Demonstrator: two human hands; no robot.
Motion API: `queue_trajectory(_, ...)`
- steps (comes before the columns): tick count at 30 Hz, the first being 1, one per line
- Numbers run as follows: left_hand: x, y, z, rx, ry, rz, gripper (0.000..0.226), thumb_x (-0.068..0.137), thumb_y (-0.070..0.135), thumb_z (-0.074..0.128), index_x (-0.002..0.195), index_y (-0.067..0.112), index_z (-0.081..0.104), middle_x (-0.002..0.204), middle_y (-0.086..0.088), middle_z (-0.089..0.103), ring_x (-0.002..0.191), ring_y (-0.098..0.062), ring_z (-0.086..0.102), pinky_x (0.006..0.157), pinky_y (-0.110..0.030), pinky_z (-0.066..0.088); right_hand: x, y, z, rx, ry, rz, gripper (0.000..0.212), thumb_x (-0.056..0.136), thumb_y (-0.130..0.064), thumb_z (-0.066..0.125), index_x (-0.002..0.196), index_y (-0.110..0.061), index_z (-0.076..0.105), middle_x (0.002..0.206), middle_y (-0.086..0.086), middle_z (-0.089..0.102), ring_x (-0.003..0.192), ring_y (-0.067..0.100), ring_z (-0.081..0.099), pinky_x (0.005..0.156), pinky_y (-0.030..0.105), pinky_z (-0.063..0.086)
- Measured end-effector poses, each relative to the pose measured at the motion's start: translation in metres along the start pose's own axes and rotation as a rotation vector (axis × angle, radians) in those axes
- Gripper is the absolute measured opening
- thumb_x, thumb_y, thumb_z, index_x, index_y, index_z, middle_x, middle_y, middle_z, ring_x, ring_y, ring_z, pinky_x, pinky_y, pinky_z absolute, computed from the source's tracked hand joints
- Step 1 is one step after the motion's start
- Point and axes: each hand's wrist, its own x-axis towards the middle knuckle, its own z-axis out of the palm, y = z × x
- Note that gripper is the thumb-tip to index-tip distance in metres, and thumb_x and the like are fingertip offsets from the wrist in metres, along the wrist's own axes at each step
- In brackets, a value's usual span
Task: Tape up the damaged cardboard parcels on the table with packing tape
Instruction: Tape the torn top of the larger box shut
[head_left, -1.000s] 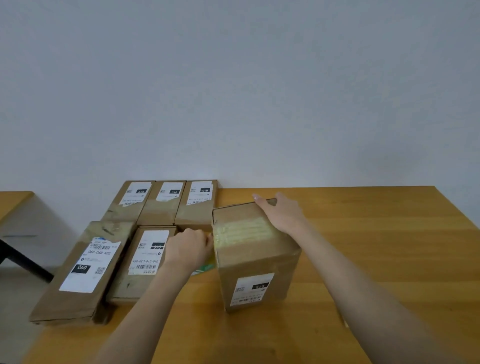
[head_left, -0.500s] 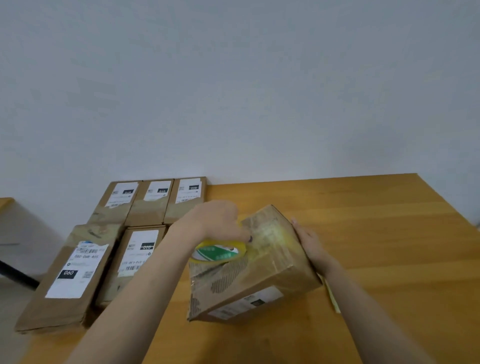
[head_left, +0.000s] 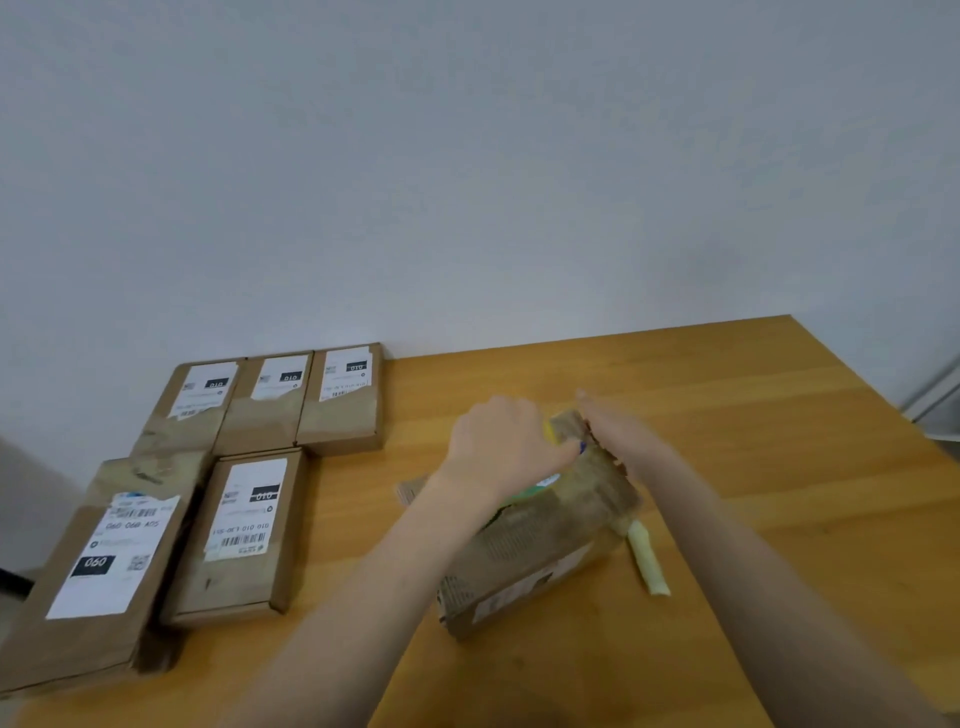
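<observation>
Leaning on its lower edge, the cardboard box (head_left: 545, 551) sits tilted on the bench (head_left: 753, 415), a little right of the middle, with its scuffed, torn side turned up. The left grip (head_left: 504, 441) is clenched over the box's raised end, curled round a roll of tape (head_left: 540, 484) whose green and white rim peeks out below the wrist. The right grip (head_left: 623, 434) lies against that same raised end from the far side, fingers stretched flat on the cardboard and grasping nothing. The two grips almost touch. It is blurred there, so I cannot make out the tape's free end. A pale yellow strip (head_left: 647, 564) lies on the bench against the box's right side. Over to the left, flat parcels with white labels lie face up. A row of three parcels (head_left: 272, 410) lies side by side by the wall (head_left: 467, 156). Nearer are a parcel marked 010 (head_left: 244, 540) and, at the bench's left edge, a larger parcel marked 060 (head_left: 104, 566).
</observation>
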Motion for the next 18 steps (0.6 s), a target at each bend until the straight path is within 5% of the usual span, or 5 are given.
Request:
queue_trajectory(5, 0.009, 0.017, 0.012, -0.016, 0.057, 0.034, 0.052, 0.098, 0.047, 0.037, 0.061, 0.012, 0.046, 0.063, -0.007, 0.052, 0.071, -0.029, 0.059, 0.052, -0.027, 0.035, -0.005, 0.014, 0.012, -0.206, 0.168, -0.088, 0.038, 0.104, -0.026, 0.034, 0.066, -0.018, 0.039, 0.093, 0.012, 0.048, 0.086, 0.021, 0.044, 0.061, 0.028, 0.037)
queue_trajectory(10, 0.019, -0.020, 0.003, -0.430, -0.076, 0.043, 0.050, 0.095, 0.048, 0.044, 0.058, 0.015, 0.035, 0.052, 0.002, 0.034, 0.049, -0.015, 0.033, 0.050, -0.029, 0.024, -0.003, 0.015, 0.020, -0.326, 0.221, -0.105, 0.063, 0.099, -0.057, 0.023, 0.084, -0.008, 0.060, 0.089, 0.012, 0.061, 0.091, 0.031, 0.058, 0.075, 0.035, 0.043)
queue_trajectory(14, 0.000, -0.034, 0.004, -0.683, -0.105, -0.023, 0.043, 0.100, 0.042, 0.036, 0.060, 0.027, 0.044, 0.058, 0.011, 0.045, 0.055, -0.008, 0.043, 0.049, -0.015, 0.033, -0.002, 0.014, 0.020, -0.408, 0.278, -0.135, 0.070, 0.094, -0.069, 0.022, 0.114, -0.018, 0.066, 0.109, 0.015, 0.065, 0.103, 0.032, 0.060, 0.082, 0.037, 0.045)
queue_trajectory(16, -0.010, -0.032, 0.011, -0.833, -0.076, -0.109, 0.035, 0.102, 0.037, 0.033, 0.068, 0.031, 0.040, 0.070, 0.016, 0.040, 0.056, 0.005, 0.047, 0.049, -0.004, 0.036, -0.003, 0.012, 0.022, -0.463, 0.321, -0.159, 0.066, 0.096, -0.065, 0.024, 0.115, -0.017, 0.066, 0.113, 0.015, 0.065, 0.108, 0.034, 0.059, 0.082, 0.037, 0.042)
queue_trajectory(18, -0.012, -0.033, 0.019, -0.890, -0.028, -0.055, 0.037, 0.097, 0.037, 0.037, 0.063, 0.025, 0.036, 0.062, 0.015, 0.036, 0.043, 0.004, 0.046, 0.048, -0.010, 0.036, -0.004, 0.011, 0.024, -0.498, 0.354, -0.186, 0.063, 0.097, -0.063, 0.024, 0.111, -0.018, 0.066, 0.112, 0.013, 0.066, 0.108, 0.034, 0.060, 0.080, 0.036, 0.041)
